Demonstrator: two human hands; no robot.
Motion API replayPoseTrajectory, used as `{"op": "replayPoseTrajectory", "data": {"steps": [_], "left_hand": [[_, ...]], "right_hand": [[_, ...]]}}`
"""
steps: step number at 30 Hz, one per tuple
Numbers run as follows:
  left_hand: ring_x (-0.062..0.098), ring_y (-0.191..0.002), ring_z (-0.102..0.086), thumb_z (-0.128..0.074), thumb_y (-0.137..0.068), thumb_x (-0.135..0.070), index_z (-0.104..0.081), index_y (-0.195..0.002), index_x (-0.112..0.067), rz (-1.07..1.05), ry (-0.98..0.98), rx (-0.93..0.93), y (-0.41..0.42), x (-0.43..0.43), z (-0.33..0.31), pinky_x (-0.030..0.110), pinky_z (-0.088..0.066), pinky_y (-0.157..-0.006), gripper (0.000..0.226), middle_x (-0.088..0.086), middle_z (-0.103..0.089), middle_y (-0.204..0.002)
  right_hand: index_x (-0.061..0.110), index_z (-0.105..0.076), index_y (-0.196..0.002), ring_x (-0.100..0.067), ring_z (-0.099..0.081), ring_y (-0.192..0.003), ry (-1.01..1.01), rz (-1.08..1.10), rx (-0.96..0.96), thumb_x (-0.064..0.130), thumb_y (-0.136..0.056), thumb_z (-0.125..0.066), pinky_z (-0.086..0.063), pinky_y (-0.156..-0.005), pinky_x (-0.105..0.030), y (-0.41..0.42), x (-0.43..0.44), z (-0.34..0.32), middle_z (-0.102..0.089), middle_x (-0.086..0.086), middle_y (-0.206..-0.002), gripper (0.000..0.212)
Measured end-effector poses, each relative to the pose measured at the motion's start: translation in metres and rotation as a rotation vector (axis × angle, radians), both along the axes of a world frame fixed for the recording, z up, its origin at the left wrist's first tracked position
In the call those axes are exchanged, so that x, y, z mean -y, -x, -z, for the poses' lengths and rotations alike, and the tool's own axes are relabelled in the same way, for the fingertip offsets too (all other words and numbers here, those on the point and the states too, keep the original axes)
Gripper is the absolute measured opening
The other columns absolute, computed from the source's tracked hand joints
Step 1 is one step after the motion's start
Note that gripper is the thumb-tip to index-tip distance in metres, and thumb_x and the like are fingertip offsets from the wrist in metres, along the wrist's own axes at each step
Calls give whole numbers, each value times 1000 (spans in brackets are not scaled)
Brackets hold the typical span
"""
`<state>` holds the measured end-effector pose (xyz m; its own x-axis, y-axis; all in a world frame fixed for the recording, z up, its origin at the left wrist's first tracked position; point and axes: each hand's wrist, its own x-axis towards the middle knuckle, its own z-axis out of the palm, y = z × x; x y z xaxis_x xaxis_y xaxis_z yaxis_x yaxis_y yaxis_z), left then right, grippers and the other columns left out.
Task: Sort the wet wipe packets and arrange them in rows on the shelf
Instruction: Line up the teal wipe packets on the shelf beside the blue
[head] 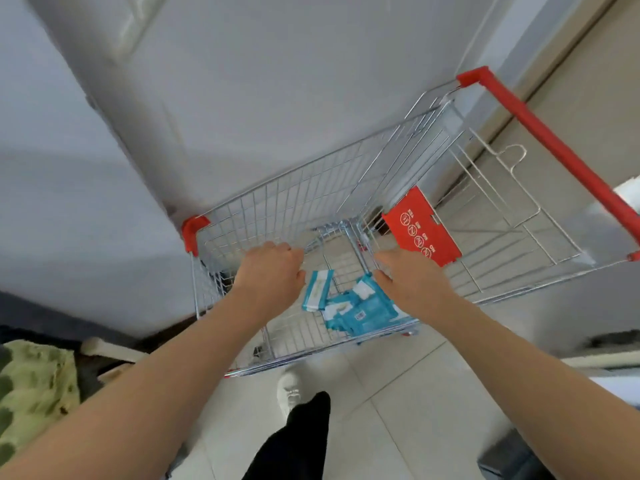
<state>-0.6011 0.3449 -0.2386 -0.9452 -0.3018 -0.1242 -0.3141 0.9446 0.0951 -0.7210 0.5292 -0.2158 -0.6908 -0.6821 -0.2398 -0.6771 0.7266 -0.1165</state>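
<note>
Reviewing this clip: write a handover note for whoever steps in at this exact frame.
Left hand: over the cart, fingers curled, grip hidden.
Right hand: down at the wet wipe packets, grip hidden.
Packets: teal heap on the cart floor, one nearer the left hand.
Done: nothing shown; no shelf in view.
Left: lift them out, sort, row them on the shelf.

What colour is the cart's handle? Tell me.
The handle is red; the head view shows it.
</note>
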Motion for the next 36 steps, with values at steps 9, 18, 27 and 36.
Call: {"op": "replayPoseTrajectory", "data": {"steps": [9, 18, 27, 36], "left_hand": [[22, -106, -56, -47, -94, -34, -54, -122, -20, -132, -254, 264, 106, 4, 169, 37, -49, -86, 32, 1, -60, -117], [29, -110, -53, -59, -91, -37, -45, -130, -12, -535, -586, 353, 138, -13, 328, 34, -43, -83, 49, 14, -50, -125], [34, -113, -49, -80, -71, -42, -51, -122, -15, -720, -607, 322, 145, -17, 369, 41, -42, -98, 65, 16, -35, -131], [21, -99, -61, -83, -70, -28, -58, -102, -17, -675, -816, 253, 135, -20, 364, 32, -48, -86, 42, 0, -63, -104]], "right_hand": [[16, -58, -124, -22, -58, -105, -146, -117, 236, 33, -96, -50, -47, -87, -35, 110, 7, 152, -63, -4, -118, 34], [19, -51, -136, -22, -49, -125, -158, -226, 443, 31, -92, -59, -39, -101, -31, 158, 17, 285, -52, -2, -139, 46], [19, -58, -126, -15, -52, -114, -174, -163, 550, 20, -87, -64, -36, -89, -25, 189, 2, 329, -57, -1, -129, 40], [17, -56, -98, -14, -52, -89, 24, -9, 616, 15, -90, -61, -35, -69, -24, 219, 10, 318, -55, 2, -97, 10]]}}
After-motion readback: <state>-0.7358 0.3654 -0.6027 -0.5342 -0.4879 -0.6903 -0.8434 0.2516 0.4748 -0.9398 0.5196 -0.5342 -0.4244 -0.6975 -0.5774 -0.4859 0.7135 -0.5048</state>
